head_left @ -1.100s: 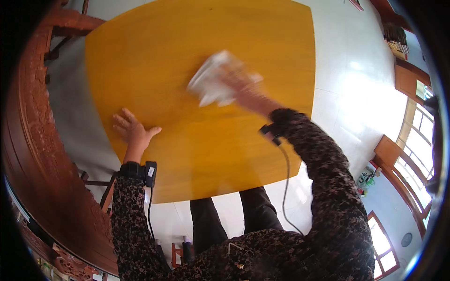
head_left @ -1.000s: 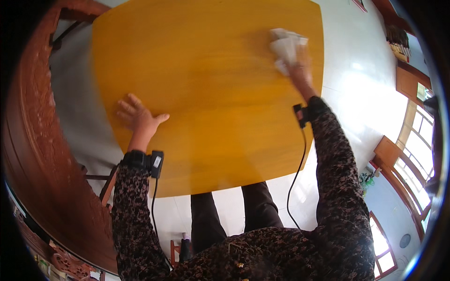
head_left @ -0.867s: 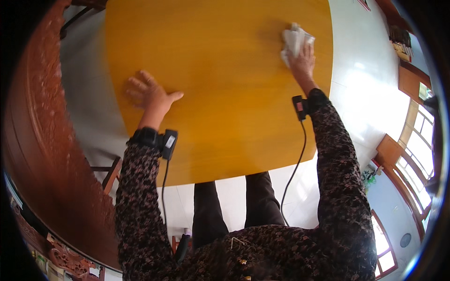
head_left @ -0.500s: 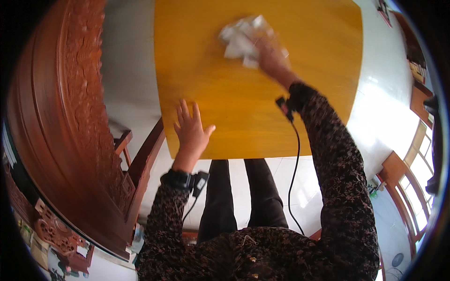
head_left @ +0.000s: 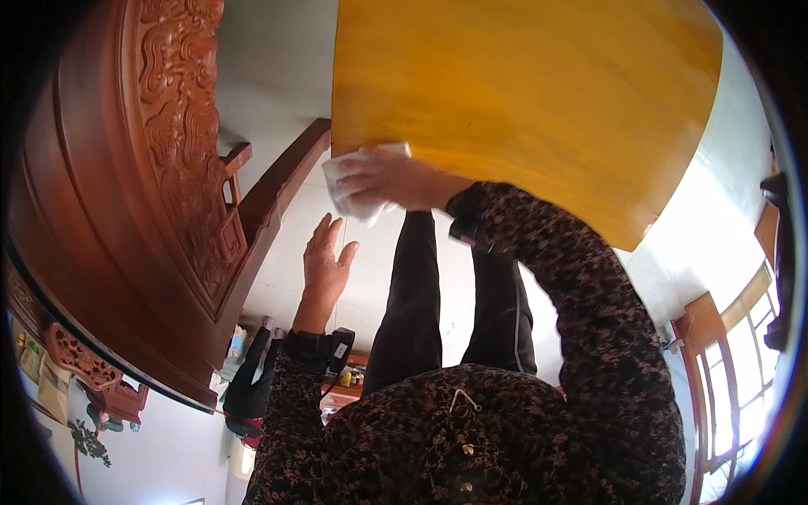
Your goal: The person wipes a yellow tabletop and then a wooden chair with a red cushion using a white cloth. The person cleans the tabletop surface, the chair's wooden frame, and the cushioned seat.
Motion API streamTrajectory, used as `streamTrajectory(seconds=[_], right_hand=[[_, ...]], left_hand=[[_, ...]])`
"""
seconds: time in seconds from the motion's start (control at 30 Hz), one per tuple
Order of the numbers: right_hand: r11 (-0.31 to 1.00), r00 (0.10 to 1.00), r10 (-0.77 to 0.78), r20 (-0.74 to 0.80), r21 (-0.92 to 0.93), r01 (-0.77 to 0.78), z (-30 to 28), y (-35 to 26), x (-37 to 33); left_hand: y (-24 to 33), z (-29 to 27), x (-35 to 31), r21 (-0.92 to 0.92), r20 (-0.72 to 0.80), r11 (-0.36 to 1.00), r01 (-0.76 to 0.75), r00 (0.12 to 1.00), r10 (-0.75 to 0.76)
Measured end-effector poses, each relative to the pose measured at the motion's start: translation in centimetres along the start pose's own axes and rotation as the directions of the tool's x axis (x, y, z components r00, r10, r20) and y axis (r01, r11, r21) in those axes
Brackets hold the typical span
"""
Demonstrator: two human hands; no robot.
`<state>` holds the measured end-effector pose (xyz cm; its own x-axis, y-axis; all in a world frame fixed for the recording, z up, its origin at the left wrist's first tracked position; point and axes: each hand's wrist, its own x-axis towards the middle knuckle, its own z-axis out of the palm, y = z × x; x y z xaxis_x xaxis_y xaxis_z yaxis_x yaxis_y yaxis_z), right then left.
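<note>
My right hand [head_left: 404,179] is pressed on a crumpled white cloth [head_left: 347,204], its fingers spread over it. The cloth sits at the near left corner of a yellow-brown wooden tabletop [head_left: 522,93], part of it hanging past the edge. The hand and cloth are slightly blurred. Below the cloth, off the tabletop, my left hand [head_left: 326,268] hangs in the air with fingers apart, holding nothing. A dark band with a small black device is on the left wrist, and dark gear shows at the right wrist.
A large carved reddish-brown wooden piece of furniture [head_left: 172,160] stands along the left, with a wooden rail [head_left: 273,189] near the table corner. Another person [head_left: 246,400] in dark trousers shows at lower left. A wooden-framed window [head_left: 736,370] is at right.
My right hand has swept the cloth from the far middle of the tabletop to its near left corner. My left hand has lifted off the tabletop. The view has shifted.
</note>
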<state>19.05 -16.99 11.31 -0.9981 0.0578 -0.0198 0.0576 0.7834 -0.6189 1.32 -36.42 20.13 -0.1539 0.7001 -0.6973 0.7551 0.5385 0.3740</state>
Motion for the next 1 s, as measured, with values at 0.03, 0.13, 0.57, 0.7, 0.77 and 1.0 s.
streamTrajectory(seconds=[0.03, 0.13, 0.57, 0.7, 0.77, 1.0], right_hand=[[0.999, 0.999, 0.034, 0.024, -0.026, -0.033, -0.4, 0.7, -0.1], [0.838, 0.930, 0.265, -0.255, -0.417, -0.353, -0.7, 4.4, 1.1], [0.996, 0.986, -0.034, -0.164, 0.071, 0.046, 6.5, -3.5, -7.0], [0.935, 0.930, 0.345, -0.126, 0.131, -0.329, 5.6, -3.5, -19.9], [0.744, 0.741, 0.664, -0.105, -0.009, -0.668, 5.4, -3.5, -28.2], [0.098, -0.083, 0.664, -0.743, 0.197, -0.975, 9.4, -5.1, -43.4]], left_hand=[[-0.4, -0.3, -0.5, -0.019, -0.030, 1.000, -0.008, 1.000, 0.008], [-1.5, -0.6, -1.5, -0.072, -0.086, 0.997, 0.025, 0.996, -0.031], [1.5, -2.5, -0.3, 0.024, -0.083, 1.000, 0.015, 0.996, -0.013], [4.3, -3.0, 5.0, 0.074, -0.125, 0.991, -0.107, 0.985, 0.116], [5.1, -2.8, 8.7, 0.099, -0.234, 0.989, -0.109, 0.964, 0.130], [4.0, -2.1, 17.4, -0.307, -0.131, 0.944, 0.124, 0.976, -0.171]])
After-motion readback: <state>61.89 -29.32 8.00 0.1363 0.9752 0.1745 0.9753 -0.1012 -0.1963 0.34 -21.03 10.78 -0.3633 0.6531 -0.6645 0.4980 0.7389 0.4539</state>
